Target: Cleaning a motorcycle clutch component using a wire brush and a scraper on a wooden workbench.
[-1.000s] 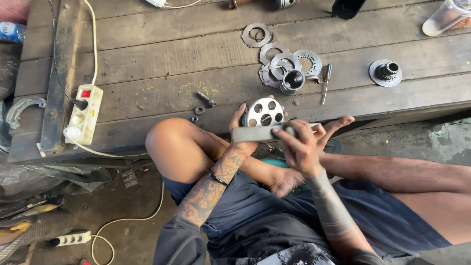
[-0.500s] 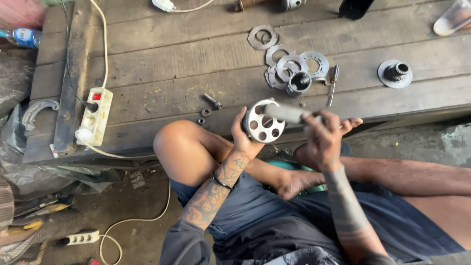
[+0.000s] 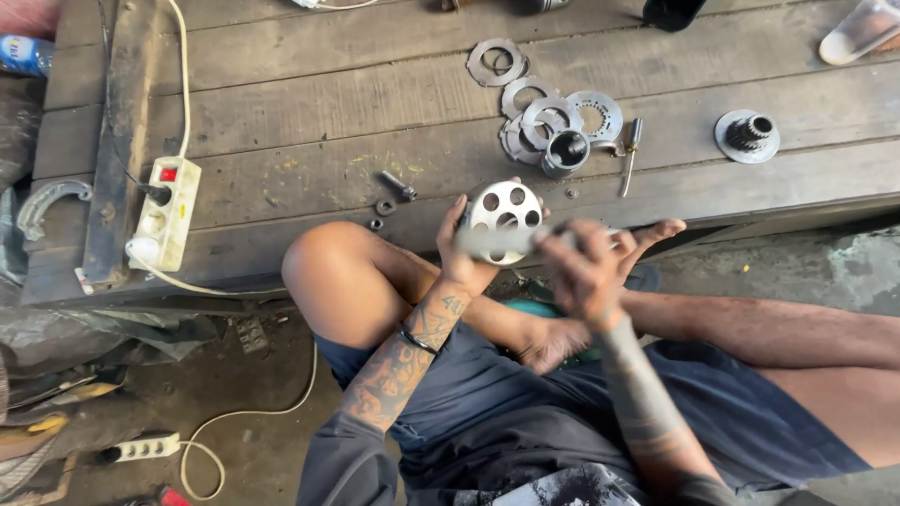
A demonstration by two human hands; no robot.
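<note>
My left hand (image 3: 461, 258) grips a round metal disc with several holes (image 3: 506, 211) just above my raised knee, at the wooden bench's front edge. My right hand (image 3: 591, 267) is blurred and closed around a grey metal shaft (image 3: 497, 244) that lies across the disc's lower side. Whether the shaft is joined to the disc I cannot tell. On the bench (image 3: 309, 122) just beyond lie several flat metal rings (image 3: 530, 98), a small steel cylinder (image 3: 565, 152) and a toothed hub on a flange (image 3: 747, 135).
A white power strip (image 3: 164, 214) with a red switch sits at the bench's left, its cable running up. A bolt (image 3: 399, 186) and nuts lie near the front edge. A second power strip (image 3: 141, 448) lies on the floor among scraps.
The disc has turned from lying flat over the shaft to facing up towards me. My right hand has shifted along the shaft and is now blurred with motion.
</note>
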